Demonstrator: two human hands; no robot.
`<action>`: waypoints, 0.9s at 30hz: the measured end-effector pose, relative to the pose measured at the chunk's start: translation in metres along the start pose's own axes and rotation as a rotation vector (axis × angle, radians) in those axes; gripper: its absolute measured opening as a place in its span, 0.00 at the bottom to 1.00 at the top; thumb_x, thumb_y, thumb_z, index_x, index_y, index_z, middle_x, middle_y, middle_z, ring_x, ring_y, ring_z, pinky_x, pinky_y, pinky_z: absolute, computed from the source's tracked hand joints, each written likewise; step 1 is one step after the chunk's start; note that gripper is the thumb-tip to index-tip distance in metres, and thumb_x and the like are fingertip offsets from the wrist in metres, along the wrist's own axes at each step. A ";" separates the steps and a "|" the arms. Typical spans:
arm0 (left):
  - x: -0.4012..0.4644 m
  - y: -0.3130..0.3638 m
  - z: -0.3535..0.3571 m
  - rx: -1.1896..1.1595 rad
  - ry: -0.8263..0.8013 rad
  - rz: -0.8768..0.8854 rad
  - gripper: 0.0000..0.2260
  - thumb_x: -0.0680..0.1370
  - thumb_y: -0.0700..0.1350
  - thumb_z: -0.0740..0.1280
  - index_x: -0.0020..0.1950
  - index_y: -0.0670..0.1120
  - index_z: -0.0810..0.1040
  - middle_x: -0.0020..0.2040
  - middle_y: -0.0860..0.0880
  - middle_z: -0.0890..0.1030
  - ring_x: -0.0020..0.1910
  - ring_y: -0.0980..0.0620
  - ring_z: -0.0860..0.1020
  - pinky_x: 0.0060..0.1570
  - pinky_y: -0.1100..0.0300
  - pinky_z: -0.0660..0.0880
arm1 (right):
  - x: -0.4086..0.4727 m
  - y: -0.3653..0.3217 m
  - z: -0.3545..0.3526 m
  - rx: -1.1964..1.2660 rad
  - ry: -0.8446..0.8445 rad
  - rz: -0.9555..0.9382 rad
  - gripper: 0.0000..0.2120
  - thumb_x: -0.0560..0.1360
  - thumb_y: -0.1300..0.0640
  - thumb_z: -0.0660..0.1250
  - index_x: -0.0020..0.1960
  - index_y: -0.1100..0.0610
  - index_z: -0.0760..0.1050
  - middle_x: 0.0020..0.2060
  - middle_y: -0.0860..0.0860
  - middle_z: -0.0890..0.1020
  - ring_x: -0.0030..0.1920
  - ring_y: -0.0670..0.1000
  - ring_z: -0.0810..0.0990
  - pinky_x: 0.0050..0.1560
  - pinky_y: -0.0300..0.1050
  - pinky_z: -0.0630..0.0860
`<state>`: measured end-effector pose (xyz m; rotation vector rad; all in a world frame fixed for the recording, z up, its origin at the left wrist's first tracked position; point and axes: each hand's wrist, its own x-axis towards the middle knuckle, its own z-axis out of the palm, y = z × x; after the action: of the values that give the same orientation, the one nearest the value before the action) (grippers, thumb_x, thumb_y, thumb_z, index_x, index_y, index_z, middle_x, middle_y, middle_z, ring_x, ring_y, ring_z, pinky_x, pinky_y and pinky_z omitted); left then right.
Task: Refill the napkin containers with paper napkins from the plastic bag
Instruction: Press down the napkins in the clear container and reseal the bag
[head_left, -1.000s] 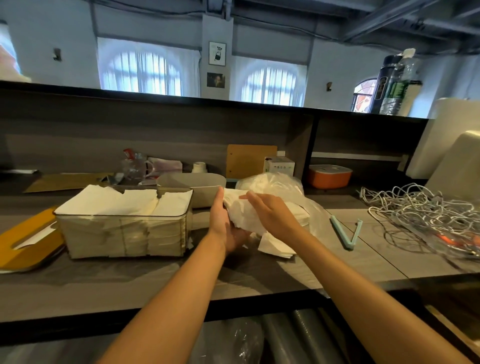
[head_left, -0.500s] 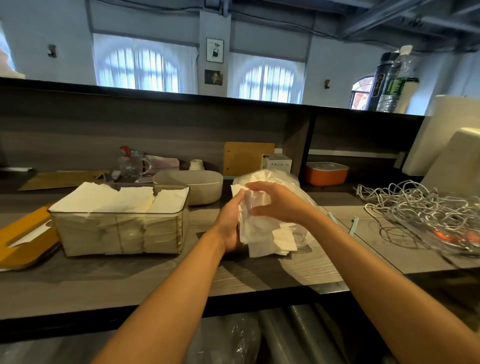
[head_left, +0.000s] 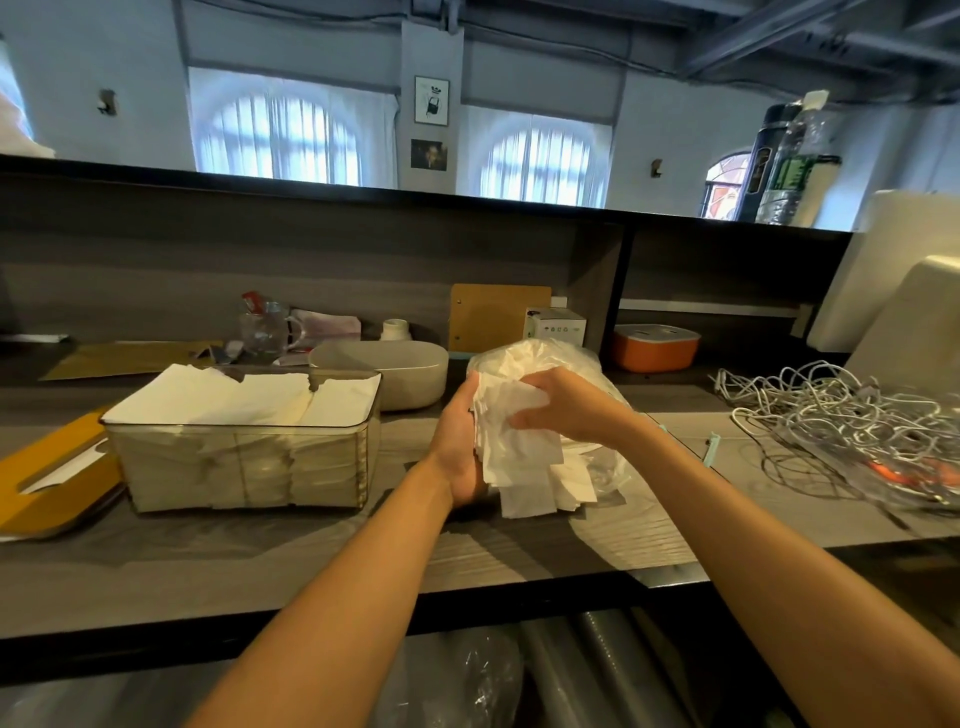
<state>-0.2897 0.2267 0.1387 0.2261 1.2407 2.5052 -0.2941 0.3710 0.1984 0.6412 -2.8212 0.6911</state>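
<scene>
at the grey wood counter (head_left: 260, 561), my left hand (head_left: 460, 447) and right hand (head_left: 566, 402) hold a loose bundle of white paper napkins (head_left: 519, 452) between them, lifted just off the surface. the left palm cups the bundle's left side from below, fingers curled behind the paper; the right hand's fingers and thumb are curled over the top edge and pinch it. the lower napkin corners hang free just above the counter.

just behind and to the right of the bundle sits the clear plastic bag (head_left: 582, 364), crumpled, with more white paper showing inside it. to the left, apart from my hands, stands the clear napkin container (head_left: 244, 467), packed with stacks that reach its rim, the top sheets lying slightly uneven over the edge. behind it, touching or nearly so, is a grey oval tub (head_left: 400, 374). an orange lid (head_left: 47, 478) lies flat at the container's left side.

a strip of bare counter runs between the container and my left wrist, and more along the front edge beneath both forearms. to the right, a tangle of white cables (head_left: 841, 421) crowds the surface, with a pale blue clip (head_left: 714, 447) between it and my right forearm. an orange box (head_left: 654, 348) sits in the back shelf recess.
</scene>
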 end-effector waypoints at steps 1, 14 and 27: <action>0.000 0.000 0.000 0.000 -0.003 0.005 0.30 0.81 0.67 0.51 0.68 0.48 0.77 0.62 0.40 0.81 0.60 0.40 0.79 0.61 0.44 0.75 | 0.000 0.000 0.000 -0.005 -0.022 0.005 0.07 0.74 0.52 0.73 0.48 0.52 0.78 0.39 0.45 0.79 0.42 0.49 0.77 0.40 0.35 0.70; -0.006 0.001 0.005 0.025 -0.063 -0.064 0.25 0.78 0.59 0.62 0.66 0.44 0.77 0.60 0.37 0.81 0.58 0.38 0.81 0.69 0.41 0.68 | 0.008 0.000 -0.011 0.144 0.181 -0.010 0.07 0.75 0.58 0.72 0.52 0.58 0.81 0.44 0.53 0.82 0.47 0.52 0.81 0.45 0.40 0.79; 0.000 -0.002 0.003 0.004 0.060 -0.081 0.20 0.84 0.52 0.57 0.68 0.41 0.74 0.60 0.36 0.81 0.61 0.38 0.79 0.61 0.44 0.75 | 0.012 0.011 -0.004 0.484 0.413 0.269 0.24 0.73 0.58 0.74 0.67 0.58 0.74 0.55 0.50 0.77 0.55 0.52 0.78 0.55 0.47 0.79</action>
<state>-0.2879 0.2302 0.1390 0.0998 1.2526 2.4566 -0.3101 0.3773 0.2002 0.1413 -2.3797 1.3966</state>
